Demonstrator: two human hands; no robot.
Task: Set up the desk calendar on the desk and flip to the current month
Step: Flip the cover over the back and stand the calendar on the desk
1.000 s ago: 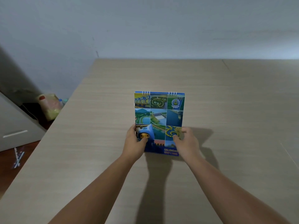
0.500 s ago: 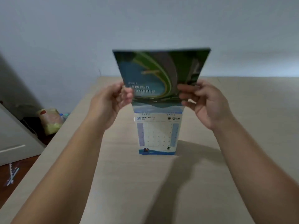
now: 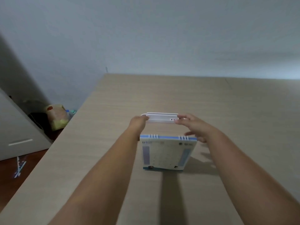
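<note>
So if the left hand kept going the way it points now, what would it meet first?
Probably nothing soon. The left hand, gripping the flipped pages behind the calendar, points away across the bare desk toward the wall; depth is unclear.

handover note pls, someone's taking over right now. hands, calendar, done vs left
Left hand: pinching the left end of the flipped pages, held behind the calendar's spiral binding.
Right hand: fingertips on the right end of the same pages, other fingers spread loose.
Desk calendar: standing upright on the desk, a month grid facing the person. Print too blurred to read the month.
Done: calendar set up, cover and some pages turned over the spiral.
Left: lay the held pages down behind, check that the showing month is the current one, flip more if not, then let go.
</note>
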